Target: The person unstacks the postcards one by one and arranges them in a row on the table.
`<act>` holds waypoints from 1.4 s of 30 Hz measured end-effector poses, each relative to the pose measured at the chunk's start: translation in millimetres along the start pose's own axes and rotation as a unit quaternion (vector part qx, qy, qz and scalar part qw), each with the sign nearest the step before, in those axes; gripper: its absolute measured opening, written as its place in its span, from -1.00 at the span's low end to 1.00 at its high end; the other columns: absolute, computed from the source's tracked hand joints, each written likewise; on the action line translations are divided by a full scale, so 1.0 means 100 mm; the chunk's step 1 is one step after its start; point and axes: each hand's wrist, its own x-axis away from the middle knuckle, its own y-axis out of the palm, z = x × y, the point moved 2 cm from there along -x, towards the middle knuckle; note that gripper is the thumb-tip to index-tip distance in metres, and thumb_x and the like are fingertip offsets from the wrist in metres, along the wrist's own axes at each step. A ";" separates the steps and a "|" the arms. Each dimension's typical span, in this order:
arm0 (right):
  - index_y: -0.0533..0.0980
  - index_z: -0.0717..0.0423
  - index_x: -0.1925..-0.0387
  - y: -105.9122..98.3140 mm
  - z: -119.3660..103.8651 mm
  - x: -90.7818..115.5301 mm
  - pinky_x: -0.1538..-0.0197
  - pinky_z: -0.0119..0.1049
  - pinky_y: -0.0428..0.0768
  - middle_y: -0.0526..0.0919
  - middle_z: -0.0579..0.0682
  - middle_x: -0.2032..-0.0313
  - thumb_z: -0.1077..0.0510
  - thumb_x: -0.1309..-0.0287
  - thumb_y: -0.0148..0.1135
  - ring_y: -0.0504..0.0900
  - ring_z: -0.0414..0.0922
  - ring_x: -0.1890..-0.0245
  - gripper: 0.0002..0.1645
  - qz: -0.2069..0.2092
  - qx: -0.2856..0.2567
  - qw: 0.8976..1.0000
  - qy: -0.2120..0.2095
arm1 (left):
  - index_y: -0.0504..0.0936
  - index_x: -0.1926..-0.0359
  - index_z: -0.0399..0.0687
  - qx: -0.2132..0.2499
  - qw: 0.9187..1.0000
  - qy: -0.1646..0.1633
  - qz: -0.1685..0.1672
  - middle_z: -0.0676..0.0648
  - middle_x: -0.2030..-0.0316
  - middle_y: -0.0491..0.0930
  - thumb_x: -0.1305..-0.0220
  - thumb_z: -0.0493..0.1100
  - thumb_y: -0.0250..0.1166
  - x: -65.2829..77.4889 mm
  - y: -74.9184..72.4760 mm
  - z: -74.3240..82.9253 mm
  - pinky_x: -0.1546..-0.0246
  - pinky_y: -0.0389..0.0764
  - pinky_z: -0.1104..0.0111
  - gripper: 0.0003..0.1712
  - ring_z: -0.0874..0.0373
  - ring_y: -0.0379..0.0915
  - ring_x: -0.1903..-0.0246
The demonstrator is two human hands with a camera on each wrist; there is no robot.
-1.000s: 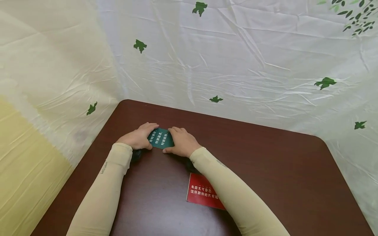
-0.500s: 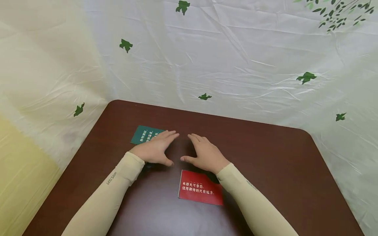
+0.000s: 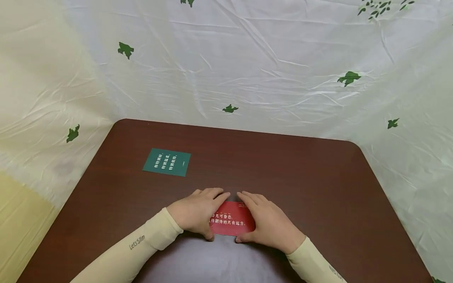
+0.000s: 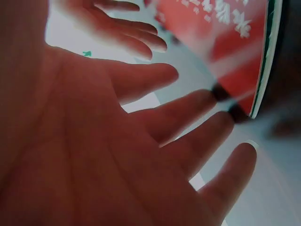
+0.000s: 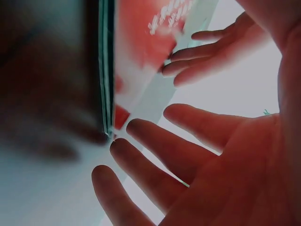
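Observation:
A red card (image 3: 230, 210) with white Chinese characters lies near the middle of the dark table, framed by both hands. My left hand (image 3: 196, 210) reaches over its left end, fingers spread and nearly straight, thumb by the near edge. Over the right end my right hand (image 3: 272, 224) mirrors it, hiding that end. In the left wrist view the fingertips come right up to the red card (image 4: 240, 52). The right wrist view shows extended fingers close beside the red card (image 5: 136, 42), which has a layered pale edge. Farther left, a green card (image 3: 166, 162) with white characters lies flat.
The brown table (image 3: 301, 177) has rounded far corners. A white cloth (image 3: 212, 70) printed with green leaves hangs beyond it, with a yellowish cloth (image 3: 21, 204) at the left. Light sleeves cover both forearms.
Both hands have left the green card, which stays flat at the far left. They have moved nearer the body and now lie around the red card's ends. The head view has shifted.

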 end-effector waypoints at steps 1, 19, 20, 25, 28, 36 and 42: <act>0.38 0.05 -0.58 0.01 -0.01 0.01 -0.43 0.19 0.57 0.50 0.04 -0.51 -0.27 0.17 0.78 0.51 0.11 -0.48 0.32 0.000 0.005 1.000 -0.004 | 0.31 -0.62 -0.10 -0.012 1.000 -0.001 0.004 -0.11 -0.53 0.38 0.09 0.12 0.75 0.01 0.02 0.00 -0.45 0.49 -0.04 0.30 -0.08 0.32 -0.52; 0.51 -0.01 -0.47 0.02 -0.01 -0.07 -0.34 0.11 0.65 0.65 -0.04 -0.36 -0.18 0.10 0.78 0.62 0.04 -0.34 0.10 0.019 0.024 0.999 -0.021 | 0.40 -0.56 -0.06 -0.037 0.999 0.025 0.027 -0.03 -0.29 0.58 0.00 0.04 0.71 -0.02 -0.02 -0.09 -0.27 0.58 0.12 0.12 0.05 0.54 -0.24; 0.51 -0.01 -0.47 0.01 -0.01 -0.09 -0.33 0.10 0.66 0.65 -0.04 -0.36 -0.18 0.10 0.78 0.62 0.04 -0.34 0.09 0.018 0.021 0.999 -0.021 | 0.40 -0.56 -0.06 -0.028 0.999 0.024 0.026 -0.03 -0.30 0.57 0.00 0.03 0.71 -0.03 -0.03 -0.11 -0.28 0.57 0.11 0.13 0.04 0.53 -0.25; 0.51 -0.01 -0.48 -0.02 0.00 -0.28 -0.35 0.12 0.65 0.64 -0.04 -0.38 -0.21 0.09 0.76 0.60 0.06 -0.36 0.10 0.017 0.018 1.000 -0.013 | 0.37 -0.59 -0.05 0.025 0.999 0.016 0.031 -0.06 -0.37 0.54 0.01 -0.03 0.73 -0.10 -0.11 -0.29 -0.37 0.47 0.03 0.16 0.00 0.48 -0.34; 0.51 -0.01 -0.47 -0.02 0.01 -0.46 -0.35 0.11 0.65 0.65 -0.02 -0.37 -0.24 0.08 0.75 0.60 0.06 -0.35 0.10 0.018 0.025 0.999 -0.014 | 0.36 -0.61 -0.05 0.052 0.998 0.001 0.037 -0.07 -0.39 0.54 0.02 -0.06 0.73 -0.15 -0.15 -0.46 -0.39 0.42 0.01 0.18 -0.01 0.47 -0.37; 0.48 0.04 -0.50 -0.10 0.05 -1.04 -0.35 0.08 0.67 0.65 0.03 -0.37 -0.20 0.08 0.74 0.59 0.08 -0.35 0.13 0.009 0.024 1.000 -0.011 | 0.27 -0.67 0.01 0.101 0.992 -0.057 0.052 -0.09 -0.53 0.43 0.00 -0.10 0.73 -0.33 -0.37 -0.90 -0.51 0.39 -0.08 0.24 -0.07 0.35 -0.50; 0.46 0.02 -0.52 -0.17 0.11 -1.39 -0.36 0.06 0.66 0.64 0.03 -0.37 -0.18 0.04 0.72 0.56 0.07 -0.37 0.11 -0.003 0.018 1.000 0.005 | 0.26 -0.68 0.06 0.123 0.987 -0.084 0.053 -0.09 -0.56 0.40 -0.02 -0.13 0.71 -0.48 -0.49 -1.13 -0.42 0.54 -0.10 0.23 -0.12 0.30 -0.52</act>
